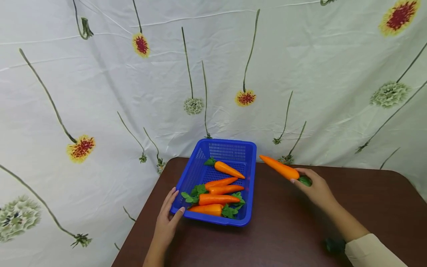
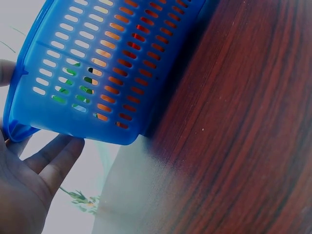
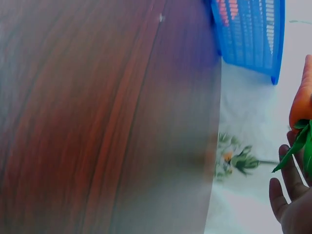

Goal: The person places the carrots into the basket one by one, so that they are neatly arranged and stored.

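An orange carrot (image 1: 280,167) with green leaves is pinched at its leafy end by my right hand (image 1: 315,189), above the table just right of the basket. Its tip points up and left, toward the blue plastic basket (image 1: 213,220). My left hand (image 1: 165,218) holds the basket's near left corner, thumb on the front rim and fingers along the left side. Several carrots (image 1: 218,199) with green tops lie inside, most in the near half; one carrot (image 1: 228,169) lies farther back. In the right wrist view, the held carrot (image 3: 301,105) is partly cut off.
The dark brown wooden table (image 1: 283,230) carries the basket near its back left edge. Behind it hangs a pale flower-printed cloth (image 1: 220,48). A small dark object (image 1: 333,245) lies by the right sleeve, its kind unclear.
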Motion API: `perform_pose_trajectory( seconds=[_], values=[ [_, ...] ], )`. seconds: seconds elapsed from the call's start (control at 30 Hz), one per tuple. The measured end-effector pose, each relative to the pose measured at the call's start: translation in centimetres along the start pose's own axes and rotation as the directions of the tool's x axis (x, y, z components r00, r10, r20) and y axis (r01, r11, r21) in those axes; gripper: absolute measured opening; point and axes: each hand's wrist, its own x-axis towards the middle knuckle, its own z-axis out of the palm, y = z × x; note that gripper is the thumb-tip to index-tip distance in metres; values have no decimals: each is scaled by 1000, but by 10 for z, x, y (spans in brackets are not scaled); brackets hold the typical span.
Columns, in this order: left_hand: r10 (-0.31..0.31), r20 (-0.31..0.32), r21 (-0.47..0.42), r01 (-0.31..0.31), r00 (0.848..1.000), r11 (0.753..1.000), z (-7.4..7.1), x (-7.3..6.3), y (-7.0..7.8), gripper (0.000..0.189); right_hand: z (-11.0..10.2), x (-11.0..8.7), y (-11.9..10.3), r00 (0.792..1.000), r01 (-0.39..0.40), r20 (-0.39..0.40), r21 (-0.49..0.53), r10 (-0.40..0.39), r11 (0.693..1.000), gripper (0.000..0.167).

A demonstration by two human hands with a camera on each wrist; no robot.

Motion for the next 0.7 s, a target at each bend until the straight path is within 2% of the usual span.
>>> perform_pose_trajectory(
  seconds=[0.4, 0.7],
  values=[
    [-16, 5, 4, 16, 1000, 1000, 0, 0, 1, 56, 18, -2, -27, 997, 75, 7, 88, -75, 993, 43],
    [-33, 7, 12, 33, 999, 999, 0, 0, 2, 56, 31, -2, -47, 995, 96, 12, 138, -98, 986, 44]
  ],
)
